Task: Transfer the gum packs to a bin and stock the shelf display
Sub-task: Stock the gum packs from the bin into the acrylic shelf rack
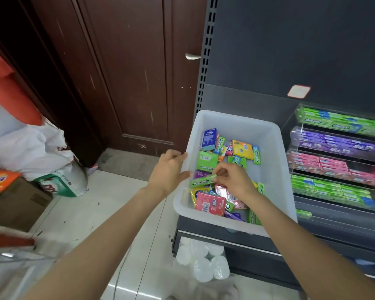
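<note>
A dark shelf unit [268, 61] fills the right side, and a brown wooden door [121, 72] is seen behind on the left. A white plastic bin [271, 148] is set on the shelf's left end, its near corner overhanging the shelf's front edge. A clear tiered display [333, 161] is placed just beside the bin's right wall, loaded with rows of green, purple and pink gum. Loose gum packs [212, 204] are scattered inside the bin, mostly toward its left wall and near end. The bin's left rim is gripped by the left hand [169, 169], fingers curled over the edge. A green gum pack [201, 181] is pinched at its end by the right hand [232, 180], held just above the other packs near the bin's left wall.
</note>
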Demonstrator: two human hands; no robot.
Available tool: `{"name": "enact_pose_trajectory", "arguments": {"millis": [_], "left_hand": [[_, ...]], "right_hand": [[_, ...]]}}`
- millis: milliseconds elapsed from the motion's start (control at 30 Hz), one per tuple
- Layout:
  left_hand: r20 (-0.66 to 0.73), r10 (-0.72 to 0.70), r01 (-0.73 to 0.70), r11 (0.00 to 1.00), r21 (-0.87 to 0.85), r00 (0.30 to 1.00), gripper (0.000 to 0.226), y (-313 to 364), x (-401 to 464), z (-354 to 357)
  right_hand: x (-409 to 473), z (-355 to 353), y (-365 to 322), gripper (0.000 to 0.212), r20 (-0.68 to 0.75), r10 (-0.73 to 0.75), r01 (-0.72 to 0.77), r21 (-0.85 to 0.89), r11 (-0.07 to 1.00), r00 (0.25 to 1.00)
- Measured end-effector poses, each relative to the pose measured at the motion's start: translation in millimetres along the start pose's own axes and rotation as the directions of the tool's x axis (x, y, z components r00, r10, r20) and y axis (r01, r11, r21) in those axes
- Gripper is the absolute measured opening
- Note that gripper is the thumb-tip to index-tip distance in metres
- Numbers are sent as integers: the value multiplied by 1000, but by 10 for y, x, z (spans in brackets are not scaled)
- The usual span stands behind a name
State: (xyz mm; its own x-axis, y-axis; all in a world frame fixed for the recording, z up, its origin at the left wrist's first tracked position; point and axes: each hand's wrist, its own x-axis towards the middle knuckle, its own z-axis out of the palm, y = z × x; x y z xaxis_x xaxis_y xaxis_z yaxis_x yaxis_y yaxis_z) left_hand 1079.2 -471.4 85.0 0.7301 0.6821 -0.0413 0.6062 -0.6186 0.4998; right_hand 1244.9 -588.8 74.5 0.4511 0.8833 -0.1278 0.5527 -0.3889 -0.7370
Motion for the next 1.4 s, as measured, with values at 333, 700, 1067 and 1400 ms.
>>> {"name": "enact_pose_trajectory", "arguments": {"millis": [333, 700, 1067, 1400], "left_hand": [[-68, 254, -251, 967, 45, 965, 31, 382, 44, 59], [-192, 89, -109, 990, -95, 977, 25, 148, -124, 85], [-139, 77, -90, 992, -89, 987, 29, 157, -160, 50], [-113, 77, -88, 991, -101, 991, 28, 140, -156, 32]], "right_hand": [[-154, -220, -17, 18, -92, -17, 43, 285, 958, 996], [-117, 58, 252, 29, 112, -62, 100, -379, 920, 992], [-22, 44, 112, 20, 218, -15, 126, -507, 853, 976], [148, 59, 58, 18, 280, 131, -11, -391, 920, 951]]}}
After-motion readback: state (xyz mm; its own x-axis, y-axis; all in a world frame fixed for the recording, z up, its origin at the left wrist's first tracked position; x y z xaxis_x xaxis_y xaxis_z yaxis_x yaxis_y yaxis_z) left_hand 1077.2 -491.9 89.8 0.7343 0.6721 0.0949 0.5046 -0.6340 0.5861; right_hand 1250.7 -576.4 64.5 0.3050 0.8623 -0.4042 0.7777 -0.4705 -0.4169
